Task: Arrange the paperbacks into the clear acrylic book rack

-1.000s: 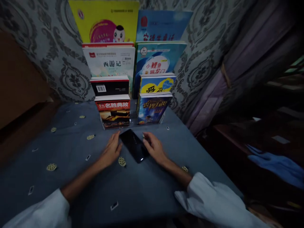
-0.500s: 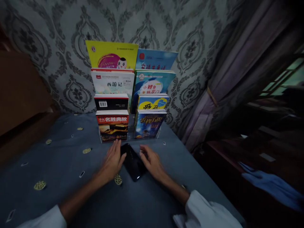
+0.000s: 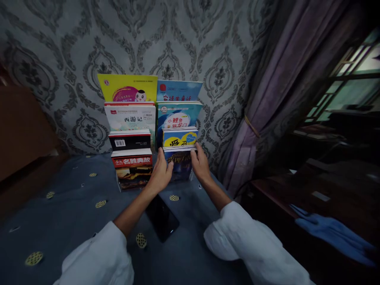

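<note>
My left hand (image 3: pixel 161 173) is at the left edge of a dark blue book (image 3: pixel 181 168) in the front right stack, its thumb in front of the cover. On the opposite edge, my right hand (image 3: pixel 202 163) has its thumb over the front and its fingers along the side. The two hands hold the book between them, still in its place in the rack. Just behind it stands a yellow and blue book (image 3: pixel 179 138). A black phone (image 3: pixel 162 217) lies on the cloth below my left wrist. Left of my left hand stands a red-topped book (image 3: pixel 133 171).
Taller books rise behind in tiers: a white one (image 3: pixel 130 117), a yellow-green one (image 3: pixel 127 88) and a blue one (image 3: pixel 179 90). Patterned wallpaper backs the cloth-covered table (image 3: pixel 74 221). A tied curtain (image 3: pixel 251 126) hangs at the right, near a blue cloth (image 3: pixel 332 233).
Both hands have gone from beside the phone, forward and up to the front right books, and have taken hold of their sides. The phone stays on the table. The camera view has shifted.
</note>
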Motion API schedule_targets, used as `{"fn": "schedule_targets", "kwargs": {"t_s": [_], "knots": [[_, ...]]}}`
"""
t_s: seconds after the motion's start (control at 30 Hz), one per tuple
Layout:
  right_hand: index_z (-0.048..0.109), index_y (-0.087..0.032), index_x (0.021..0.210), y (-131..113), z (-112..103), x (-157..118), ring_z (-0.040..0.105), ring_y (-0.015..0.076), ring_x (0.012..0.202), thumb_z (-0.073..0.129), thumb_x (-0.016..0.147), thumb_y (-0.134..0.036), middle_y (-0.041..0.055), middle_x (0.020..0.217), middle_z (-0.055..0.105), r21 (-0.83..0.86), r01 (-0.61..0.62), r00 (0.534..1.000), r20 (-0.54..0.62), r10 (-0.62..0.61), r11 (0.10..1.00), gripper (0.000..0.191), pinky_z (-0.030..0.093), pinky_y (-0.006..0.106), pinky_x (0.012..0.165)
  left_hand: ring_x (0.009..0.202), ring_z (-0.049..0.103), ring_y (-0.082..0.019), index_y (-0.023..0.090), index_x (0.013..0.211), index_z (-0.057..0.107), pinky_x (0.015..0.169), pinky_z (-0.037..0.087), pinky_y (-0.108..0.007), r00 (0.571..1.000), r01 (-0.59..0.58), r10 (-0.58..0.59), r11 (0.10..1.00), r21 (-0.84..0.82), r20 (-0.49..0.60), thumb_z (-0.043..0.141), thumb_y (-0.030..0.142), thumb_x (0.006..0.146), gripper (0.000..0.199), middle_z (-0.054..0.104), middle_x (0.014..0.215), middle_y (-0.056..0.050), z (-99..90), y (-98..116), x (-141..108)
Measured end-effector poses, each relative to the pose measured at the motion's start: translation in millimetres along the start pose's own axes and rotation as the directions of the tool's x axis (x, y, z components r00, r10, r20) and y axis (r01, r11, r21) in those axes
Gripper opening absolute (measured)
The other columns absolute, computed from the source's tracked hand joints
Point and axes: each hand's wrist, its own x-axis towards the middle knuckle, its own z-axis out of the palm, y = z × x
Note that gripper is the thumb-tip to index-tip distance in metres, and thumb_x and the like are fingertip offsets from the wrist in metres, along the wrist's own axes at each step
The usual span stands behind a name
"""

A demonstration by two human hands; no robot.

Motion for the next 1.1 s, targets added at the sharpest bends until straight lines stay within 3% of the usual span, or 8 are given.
{"fn": "schedule_targets", "kwargs": {"t_s": [0.5,0.67,0.77,0.87,0.97,1.1], "knots": [[0.046,-0.015,0.147,3.4,5.5,-5.5,0.05,0.0279,0.136,0.037,0.098,-0.052,0.0166,0.15,0.05,0.066,-0.031,0.999,0.013,0.031,0.997,0.062,0.04,0.052,0.114,0.154,0.018,-0.028,0.009,0.158,0.008,0.126,0.014,-0.046,0.997,-0.03,0.029,0.999,0.017,0.074,0.047,0.024,0.091,0.079,0.017,0.166,-0.018,-5.5,-1.2,2.0],[0.042,-0.017,0.149,-8.8,-6.1,3.5,0.036,0.029,0.146,0.033,0.1,-0.056,0.0152,0.155,0.043,-0.045,0.082,0.997,-0.008,-0.082,0.996,0.063,0.031,0.055,0.119,0.155,0.009,-0.031,0.005,0.158,0.001,0.126,0.013,-0.05,0.997,-0.073,0.07,0.987,0.141,0.026,0.044,0.028,0.095,0.079,0.008,0.166,-0.023,-5.2,7.1,3.6],[0.036,-0.014,0.152,-26.4,-15.2,22.0,0.027,0.0268,0.151,0.029,0.103,-0.047,0.0164,0.161,0.034,-0.18,0.254,0.967,0.019,-0.254,0.95,0.06,0.026,0.055,0.121,0.155,0.005,-0.028,0.006,0.157,0.004,0.125,0.015,-0.051,0.97,-0.221,0.24,0.92,0.323,-0.022,0.037,0.028,0.099,0.071,0.006,0.166,-0.024,-11.5,21.4,17.4],[0.037,-0.013,0.151,-45.6,-19.0,42.2,0.023,0.0257,0.153,0.028,0.103,-0.038,0.0163,0.161,0.033,-0.298,0.377,0.926,0.119,-0.358,0.877,0.055,0.022,0.055,0.122,0.155,0.008,-0.03,0.007,0.156,0.014,0.123,0.017,-0.055,0.93,-0.308,0.367,0.786,0.536,-0.002,0.035,0.031,0.101,0.064,0.013,0.165,-0.024,-21.6,35.6,39.1],[0.041,-0.012,0.149,-56.3,-16.2,53.7,0.026,0.0267,0.152,0.029,0.103,-0.033,0.0163,0.159,0.038,-0.364,0.439,0.898,0.221,-0.382,0.821,0.051,0.021,0.056,0.122,0.153,0.019,-0.033,0.005,0.154,0.023,0.121,0.021,-0.058,0.919,-0.316,0.393,0.671,0.67,0.04,0.037,0.033,0.102,0.06,0.026,0.161,-0.026,-28.3,39.6,57.5],[0.049,-0.01,0.143,-56.2,-9.7,56.8,0.039,0.0282,0.145,0.032,0.103,-0.031,0.018,0.15,0.05,-0.399,0.469,0.881,0.272,-0.387,0.788,0.048,0.024,0.056,0.121,0.148,0.032,-0.033,0.004,0.151,0.029,0.119,0.029,-0.054,0.914,-0.32,0.402,0.622,0.715,0.06,0.037,0.033,0.102,0.057,0.039,0.154,-0.027,-27.8,31.5,68.1]]}}
